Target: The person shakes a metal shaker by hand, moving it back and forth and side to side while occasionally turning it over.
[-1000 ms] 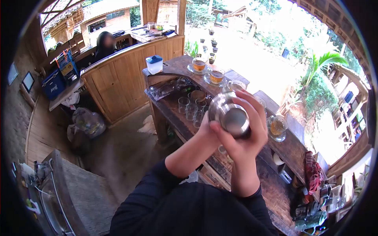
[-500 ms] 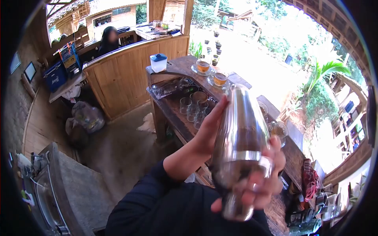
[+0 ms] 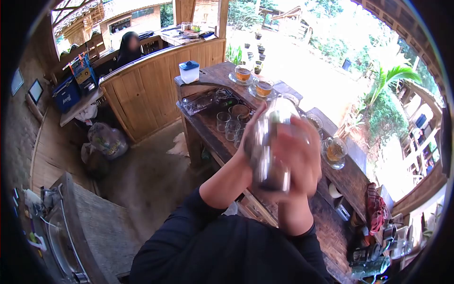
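A shiny metal cocktail shaker (image 3: pixel 266 158) is held up in front of my chest, blurred by motion, its far end tilted away from me. My left hand (image 3: pixel 249 135) grips its left side, with most of the fingers hidden behind the metal. My right hand (image 3: pixel 300 154) wraps over its right side, fingers across the upper part. Beyond the shaker, two glass cups of amber drink, one cup (image 3: pixel 243 74) and a nearer cup (image 3: pixel 264 88), stand on saucers on the wooden counter (image 3: pixel 220 73). Another glass cup (image 3: pixel 335 150) with amber liquid sits to the right.
Several clear glasses (image 3: pixel 231 128) stand on the shelf under the counter. A blue-lidded container (image 3: pixel 189 72) is at the counter's far left end. A red cloth (image 3: pixel 376 210) hangs at right. A person (image 3: pixel 128 49) is behind the wooden partition (image 3: pixel 163 87). Bagged items (image 3: pixel 108 142) lie on the floor.
The shaker has moved up and away from me and looks shorter from here. My right hand has shifted from its lower end to higher up its side.
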The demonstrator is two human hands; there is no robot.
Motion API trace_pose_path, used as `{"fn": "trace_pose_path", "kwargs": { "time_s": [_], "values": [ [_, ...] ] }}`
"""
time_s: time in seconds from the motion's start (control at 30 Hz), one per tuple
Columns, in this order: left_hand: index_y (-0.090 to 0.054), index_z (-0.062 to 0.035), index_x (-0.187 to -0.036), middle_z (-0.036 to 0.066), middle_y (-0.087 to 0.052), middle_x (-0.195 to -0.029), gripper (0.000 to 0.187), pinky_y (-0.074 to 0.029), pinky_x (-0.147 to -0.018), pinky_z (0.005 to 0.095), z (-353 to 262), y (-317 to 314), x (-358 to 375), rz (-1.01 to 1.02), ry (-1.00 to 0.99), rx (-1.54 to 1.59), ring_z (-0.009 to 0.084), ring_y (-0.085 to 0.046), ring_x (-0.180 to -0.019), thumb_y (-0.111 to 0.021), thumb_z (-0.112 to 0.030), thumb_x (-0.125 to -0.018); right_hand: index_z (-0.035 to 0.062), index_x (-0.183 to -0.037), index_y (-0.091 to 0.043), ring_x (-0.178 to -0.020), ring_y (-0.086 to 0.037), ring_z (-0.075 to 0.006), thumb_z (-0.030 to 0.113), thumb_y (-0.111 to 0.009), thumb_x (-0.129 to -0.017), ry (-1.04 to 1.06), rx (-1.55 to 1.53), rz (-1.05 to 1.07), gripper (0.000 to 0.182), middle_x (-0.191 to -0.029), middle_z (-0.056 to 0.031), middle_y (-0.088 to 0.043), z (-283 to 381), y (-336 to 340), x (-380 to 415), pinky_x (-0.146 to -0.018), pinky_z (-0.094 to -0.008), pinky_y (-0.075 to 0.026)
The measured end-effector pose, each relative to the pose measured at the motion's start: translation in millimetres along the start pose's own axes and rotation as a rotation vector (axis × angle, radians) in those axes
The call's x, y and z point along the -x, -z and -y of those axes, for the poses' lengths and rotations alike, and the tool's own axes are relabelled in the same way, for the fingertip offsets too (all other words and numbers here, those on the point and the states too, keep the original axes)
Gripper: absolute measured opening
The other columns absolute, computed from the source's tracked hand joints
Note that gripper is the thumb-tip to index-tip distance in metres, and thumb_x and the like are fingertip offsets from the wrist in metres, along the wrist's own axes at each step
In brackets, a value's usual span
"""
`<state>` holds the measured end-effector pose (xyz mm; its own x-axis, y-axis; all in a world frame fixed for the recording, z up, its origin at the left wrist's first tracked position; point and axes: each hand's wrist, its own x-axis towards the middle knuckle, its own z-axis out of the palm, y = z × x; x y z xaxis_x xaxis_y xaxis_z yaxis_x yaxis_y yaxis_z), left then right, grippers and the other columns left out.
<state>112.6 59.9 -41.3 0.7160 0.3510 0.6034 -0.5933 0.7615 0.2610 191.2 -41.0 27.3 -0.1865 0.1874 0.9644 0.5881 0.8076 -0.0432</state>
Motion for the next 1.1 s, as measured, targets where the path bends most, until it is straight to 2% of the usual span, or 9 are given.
{"fn": "trace_pose_path", "kwargs": {
  "time_s": [0.07,0.1,0.3,0.4,0.43,0.5,0.77,0.83,1.1],
  "values": [
    [-0.052,-0.0033,-0.122,0.014,-0.059,-0.117,0.041,-0.050,-0.093,0.0373,16.2,8.4,-1.4,-0.367,-0.224,0.136,0.0245,-0.059,-0.106,-0.038,-0.034,-0.099,0.0161,-0.098,-0.067,-0.107,-0.057,-0.0390,0.027,-0.086,-0.052,-0.265,0.018,-0.145,0.051,-0.104,-0.0114,-0.064,-1.3,-15.4,-7.0,-0.089,-0.0525,-0.045],
    [-0.051,-0.0036,-0.124,0.012,-0.059,-0.118,0.041,-0.048,-0.095,0.0375,29.5,16.6,-7.5,0.003,-0.274,0.233,0.0244,-0.059,-0.107,-0.040,-0.034,-0.099,0.0161,-0.098,-0.067,-0.107,-0.057,-0.0390,0.027,-0.086,-0.052,-0.259,0.013,-0.142,0.051,-0.104,-0.0114,-0.064,3.9,-7.1,1.4,-0.089,-0.0525,-0.045],
    [-0.050,-0.0088,-0.125,0.011,-0.061,-0.115,0.044,-0.048,-0.094,0.0409,7.8,-48.7,-3.3,-0.339,-0.121,-0.085,0.0229,-0.059,-0.106,-0.042,-0.043,-0.099,0.0189,-0.102,-0.062,-0.113,-0.051,-0.0421,0.044,-0.086,-0.058,0.189,-0.178,-0.244,0.056,-0.121,-0.0086,-0.053,17.7,8.8,20.6,-0.092,-0.0553,-0.045],
    [-0.053,-0.0048,-0.120,0.012,-0.061,-0.113,0.040,-0.049,-0.092,0.0418,15.9,-6.7,-12.1,-0.177,-0.211,0.185,0.0247,-0.060,-0.105,-0.038,-0.036,-0.100,-0.0007,-0.105,-0.061,-0.101,-0.060,-0.0408,0.026,-0.083,-0.059,-0.150,0.125,-0.238,0.057,-0.105,-0.0183,-0.062,-2.8,-5.9,0.5,-0.090,-0.0533,-0.048],
    [-0.054,-0.0053,-0.120,0.013,-0.062,-0.114,0.041,-0.049,-0.094,0.0422,22.5,-11.8,-16.5,-0.550,-0.296,-0.163,0.0258,-0.060,-0.107,-0.040,-0.038,-0.098,-0.0031,-0.104,-0.061,-0.100,-0.061,-0.0406,0.020,-0.081,-0.060,-0.251,0.088,-0.239,0.053,-0.101,-0.0190,-0.064,-4.8,-7.9,-0.3,-0.089,-0.0539,-0.048],
    [-0.054,-0.0057,-0.121,0.013,-0.062,-0.114,0.044,-0.049,-0.093,0.0423,12.1,-24.4,-5.3,-0.144,-0.033,0.242,0.0264,-0.061,-0.106,-0.041,-0.041,-0.098,0.0005,-0.116,-0.056,-0.114,-0.055,-0.0329,0.015,-0.077,-0.071,0.033,0.173,-0.157,0.051,-0.114,-0.0146,-0.060,11.8,9.4,5.2,-0.096,-0.0493,-0.045],
    [-0.057,-0.0075,-0.117,0.013,-0.064,-0.107,0.046,-0.051,-0.088,0.0412,14.4,39.5,-3.3,-0.424,-0.233,0.383,0.0247,-0.064,-0.096,-0.046,-0.046,-0.094,0.0019,-0.099,-0.065,-0.102,-0.060,-0.0380,0.016,-0.081,-0.054,-0.234,0.012,-0.155,0.050,-0.104,-0.0158,-0.064,-14.3,-26.5,4.1,-0.089,-0.0495,-0.047],
    [-0.057,-0.0066,-0.115,0.012,-0.065,-0.105,0.044,-0.052,-0.087,0.0406,16.7,32.8,-2.6,-0.452,-0.420,-0.293,0.0236,-0.064,-0.095,-0.046,-0.044,-0.094,-0.0030,-0.102,-0.062,-0.097,-0.062,-0.0366,0.036,-0.080,-0.067,-0.148,0.070,-0.111,0.055,-0.104,-0.0185,-0.063,-14.2,-17.3,3.1,-0.085,-0.0530,-0.050],
    [-0.055,-0.0053,-0.118,0.013,-0.062,-0.109,0.052,-0.052,-0.087,0.0393,3.8,-18.9,7.6,-0.177,-0.082,0.247,0.0239,-0.062,-0.097,-0.038,-0.049,-0.096,0.0012,-0.107,-0.063,-0.107,-0.058,-0.0354,0.022,-0.071,-0.075,0.233,0.155,-0.028,0.039,-0.114,-0.0138,-0.062,-11.8,-12.2,22.4,-0.096,-0.0480,-0.043]
  ]
}}
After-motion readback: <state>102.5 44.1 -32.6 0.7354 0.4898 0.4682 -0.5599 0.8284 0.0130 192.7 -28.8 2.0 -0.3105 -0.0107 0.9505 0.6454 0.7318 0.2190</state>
